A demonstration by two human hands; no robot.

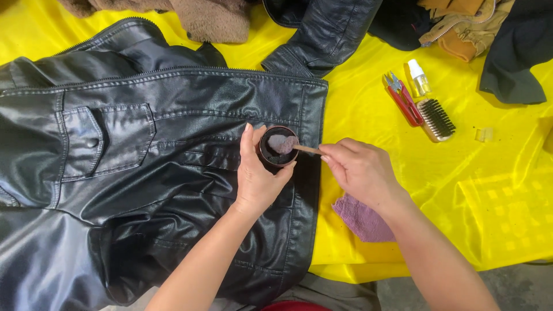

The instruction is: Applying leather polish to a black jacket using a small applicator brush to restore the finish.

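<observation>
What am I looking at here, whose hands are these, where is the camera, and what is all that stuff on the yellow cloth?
There is one picture, taken by a camera worn on a person's head and looking down at that person's own two bare hands. No machine is involved. A black leather jacket lies spread on a yellow cloth. The left hand holds a small round dark jar on the jacket. The right hand holds a thin wooden stick whose tip, carrying a pinkish dab, is in the jar. A purple rag lies under the right wrist. Further right lie red snips, a small clear bottle and a brush. More clothing is piled along the top edge.
</observation>
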